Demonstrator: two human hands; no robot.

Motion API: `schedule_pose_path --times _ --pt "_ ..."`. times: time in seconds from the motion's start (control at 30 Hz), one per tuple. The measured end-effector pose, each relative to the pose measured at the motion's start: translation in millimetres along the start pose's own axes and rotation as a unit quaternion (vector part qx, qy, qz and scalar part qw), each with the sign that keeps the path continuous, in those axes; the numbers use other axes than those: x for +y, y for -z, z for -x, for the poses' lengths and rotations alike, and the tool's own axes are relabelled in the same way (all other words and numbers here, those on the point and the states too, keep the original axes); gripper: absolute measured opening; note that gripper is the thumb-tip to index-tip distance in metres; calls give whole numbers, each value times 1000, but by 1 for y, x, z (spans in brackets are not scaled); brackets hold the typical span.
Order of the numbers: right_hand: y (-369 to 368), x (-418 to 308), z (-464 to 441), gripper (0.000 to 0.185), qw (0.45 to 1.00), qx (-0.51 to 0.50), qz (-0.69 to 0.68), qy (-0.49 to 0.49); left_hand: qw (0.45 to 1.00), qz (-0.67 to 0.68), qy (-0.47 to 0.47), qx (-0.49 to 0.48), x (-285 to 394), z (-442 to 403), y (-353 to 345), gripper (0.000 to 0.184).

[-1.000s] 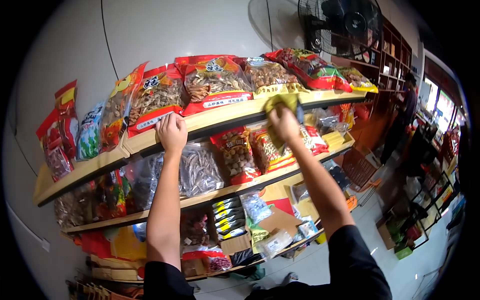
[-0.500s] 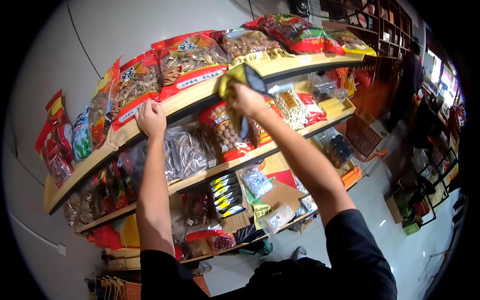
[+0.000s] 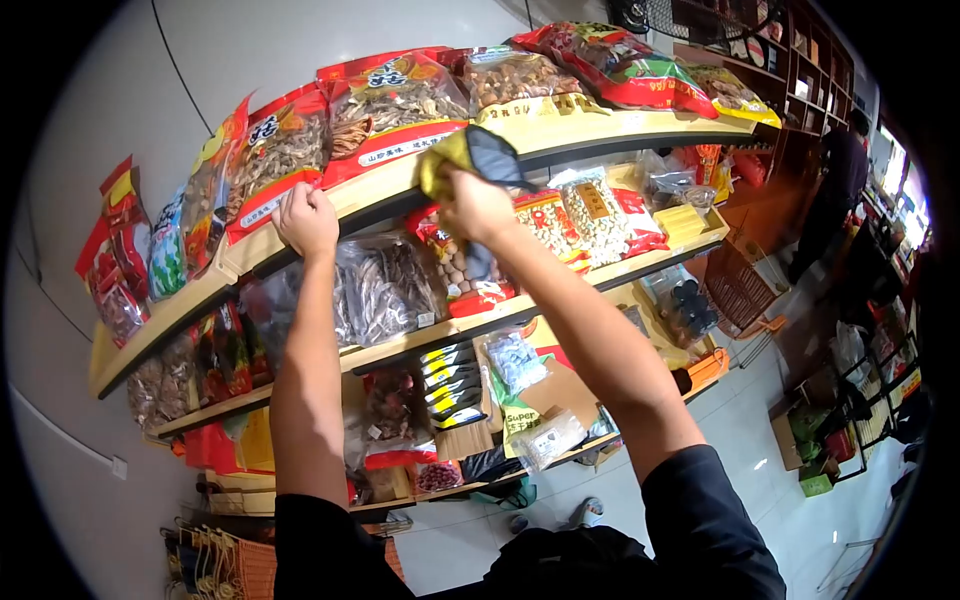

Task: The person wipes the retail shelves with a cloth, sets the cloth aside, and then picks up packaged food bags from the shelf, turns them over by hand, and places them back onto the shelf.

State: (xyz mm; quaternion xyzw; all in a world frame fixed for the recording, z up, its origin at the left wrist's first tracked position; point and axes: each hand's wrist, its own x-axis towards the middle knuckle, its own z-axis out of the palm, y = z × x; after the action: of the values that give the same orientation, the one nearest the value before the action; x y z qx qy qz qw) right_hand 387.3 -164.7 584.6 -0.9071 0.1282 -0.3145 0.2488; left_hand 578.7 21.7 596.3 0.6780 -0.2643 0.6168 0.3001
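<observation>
A: What's the biggest thing there?
B: A three-tiered wooden rack [image 3: 620,268]. Its top shelf [image 3: 650,125] is lined with filled bags right up to the front edge.

A: Can any writing be read?
B: On the big mushroom bag [image 3: 410,105], partway along the top shelf, the red band [image 3: 392,152] near the front edge begins 山珍美味. The bold characters higher up are too blurred for me.

A: And its neighbours?
B: The red bag [image 3: 285,145] to its left has a similar band, too small to make out. I can't read the gold-banded bag [image 3: 530,75] to its right either. Lower down, near the rack's bottom edge, a green packet [image 3: 518,415] says "Super".

A: Where's the cloth [image 3: 490,157]?
B: Bunched in the right hand [image 3: 474,205], at the top shelf's front edge, below the mushroom bag's right corner. Yellow and dark grey folds stick out above the grip, and a tail hangs below.

A: So that grip is tight?
B: Yes, closed around the cloth.

A: The left hand [image 3: 307,218]?
B: Curled on the same edge, toward the left end, just beside the red bag's lower corner. I can't tell whether it clasps the edge.
</observation>
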Motion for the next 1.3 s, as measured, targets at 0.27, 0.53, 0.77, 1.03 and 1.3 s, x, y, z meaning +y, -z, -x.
schedule_pose_path --times 0.27,0.53,0.77,1.03,1.3 --pt "56 100 -12 38 985 160 35 -59 999 23 -9 -39 -4 -1 6 9" --pt "-1 43 -22 30 972 230 32 -13 1000 8 -3 24 1 -1 -1 9" --pt "-25 -34 -13 32 999 9 36 40 998 50 -23 9 -6 1 1 10" --pt "68 96 -27 30 977 184 77 -69 997 82 12 6 -3 -1 6 7" --pt "-64 -71 -16 24 983 -26 151 99 994 107 10 -10 -6 1 8 8"
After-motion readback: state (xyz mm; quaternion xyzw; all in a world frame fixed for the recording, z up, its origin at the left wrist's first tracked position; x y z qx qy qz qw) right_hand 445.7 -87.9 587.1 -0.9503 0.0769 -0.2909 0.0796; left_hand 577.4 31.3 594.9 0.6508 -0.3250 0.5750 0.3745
